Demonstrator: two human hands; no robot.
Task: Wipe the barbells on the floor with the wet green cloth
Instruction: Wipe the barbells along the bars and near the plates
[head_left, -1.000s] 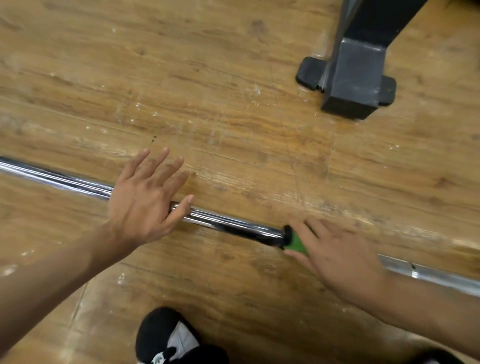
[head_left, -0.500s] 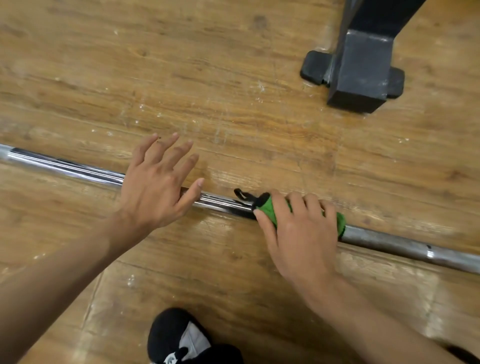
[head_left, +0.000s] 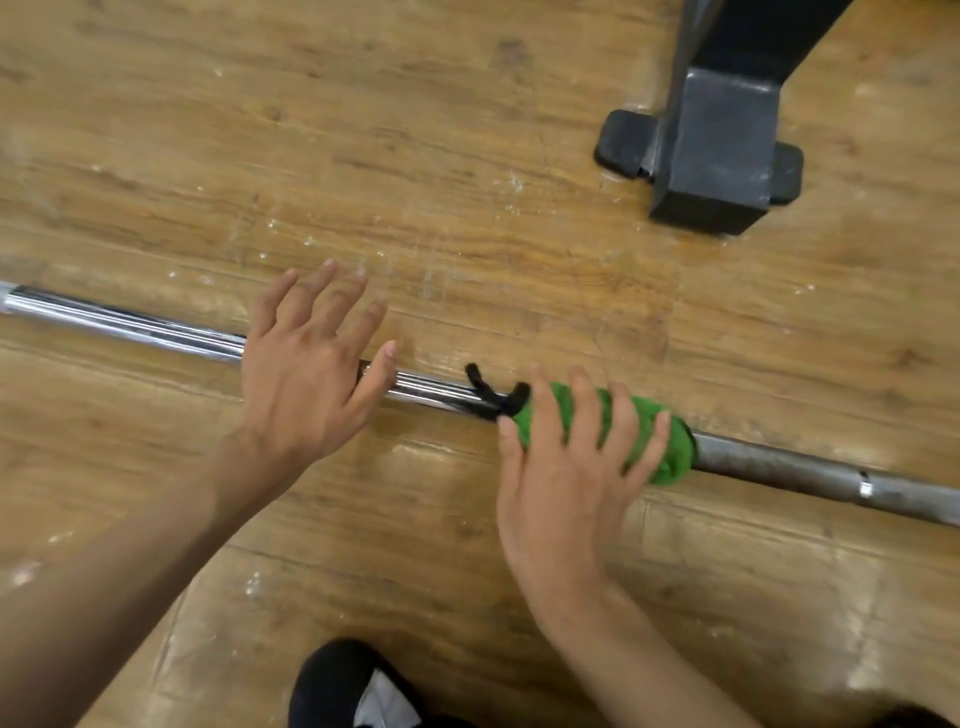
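With right hand (head_left: 566, 467) wrapped round the green cloth (head_left: 675, 457) on the barbell (head_left: 130, 322) and left hand (head_left: 301, 384) open flat on it, could roll away if pushed too hard.

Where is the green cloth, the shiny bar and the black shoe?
green cloth (head_left: 678, 453): head view, on its uncovered right end.
shiny bar (head_left: 130, 322): head view, on the bare chrome stretch at the left.
black shoe (head_left: 332, 682): head view, on its dark toe.

No legible text, apparently.
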